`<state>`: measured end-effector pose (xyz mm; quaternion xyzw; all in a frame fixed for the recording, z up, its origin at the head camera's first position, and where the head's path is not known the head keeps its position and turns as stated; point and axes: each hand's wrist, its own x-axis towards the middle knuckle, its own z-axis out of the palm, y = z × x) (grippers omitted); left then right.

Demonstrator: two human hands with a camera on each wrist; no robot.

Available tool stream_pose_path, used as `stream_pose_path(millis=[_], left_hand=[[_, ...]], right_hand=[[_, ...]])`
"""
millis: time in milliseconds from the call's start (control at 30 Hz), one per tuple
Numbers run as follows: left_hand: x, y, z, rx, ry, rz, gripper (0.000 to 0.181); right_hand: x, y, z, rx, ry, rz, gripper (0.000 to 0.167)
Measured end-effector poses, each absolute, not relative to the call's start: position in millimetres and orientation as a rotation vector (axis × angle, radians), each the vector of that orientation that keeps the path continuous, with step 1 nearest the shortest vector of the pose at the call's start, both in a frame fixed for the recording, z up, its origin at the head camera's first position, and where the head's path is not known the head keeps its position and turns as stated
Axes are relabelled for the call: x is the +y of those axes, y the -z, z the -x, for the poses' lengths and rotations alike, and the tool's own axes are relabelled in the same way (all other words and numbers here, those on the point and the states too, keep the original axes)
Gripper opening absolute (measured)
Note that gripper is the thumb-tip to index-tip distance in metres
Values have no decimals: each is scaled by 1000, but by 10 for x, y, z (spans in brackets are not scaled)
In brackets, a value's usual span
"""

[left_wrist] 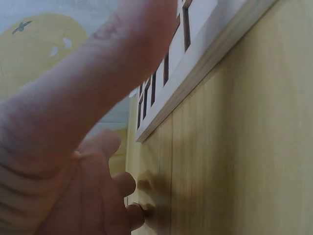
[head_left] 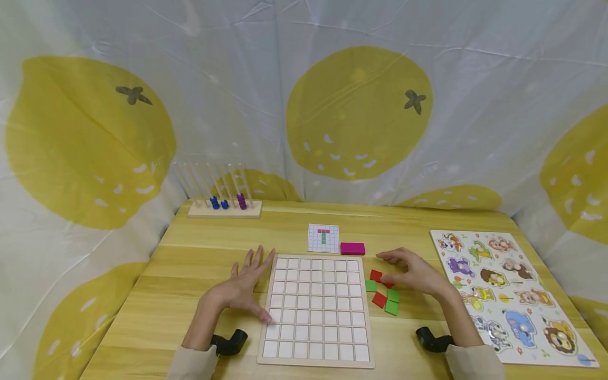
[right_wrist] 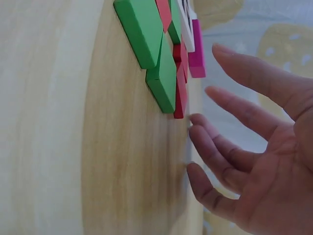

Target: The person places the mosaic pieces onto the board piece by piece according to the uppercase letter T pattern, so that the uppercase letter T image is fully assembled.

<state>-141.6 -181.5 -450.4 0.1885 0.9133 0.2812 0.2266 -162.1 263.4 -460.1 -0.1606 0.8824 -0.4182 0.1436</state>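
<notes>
A wooden grid board (head_left: 315,302) with pale square cells lies in front of me. My left hand (head_left: 242,285) is spread at its left side, with the thumb over the frame; in the left wrist view this hand (left_wrist: 63,181) holds nothing. To the board's right lies a loose cluster of red tiles (head_left: 379,300) and green tiles (head_left: 392,307). Over the cluster's upper right hovers my right hand (head_left: 413,272), fingers loosely bent. The right wrist view shows that hand (right_wrist: 264,152) apart from the green tiles (right_wrist: 142,32), with nothing between its fingers.
Behind the board lie a pattern card (head_left: 313,245) with a red and green T and a magenta block (head_left: 353,248). A peg stand (head_left: 223,212) with blue and purple pieces stands back left. An animal puzzle board (head_left: 497,309) occupies the right side. A lemon-print curtain (head_left: 228,116) hangs behind.
</notes>
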Motion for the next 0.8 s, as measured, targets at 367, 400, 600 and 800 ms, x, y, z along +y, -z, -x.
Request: stream_pose_path(millis=[367,400,600,800], left_hand=[[-1784,4551,1404,2548,-683,-503,153],[-1781,4553,1403,2548,-682,-502,153],[-1766,4547,1389,2545,-681,-498,154],[-1761,4542,1378,2547,-674,-484,155]], right_hand=[[2706,4634,1619,2483,1225,436,50],[2708,4635,1617,2486,1224,444,50],[2702,4655,1622,2509,1212,505,47],[2657,4644,1618,2505,1210,537,47]])
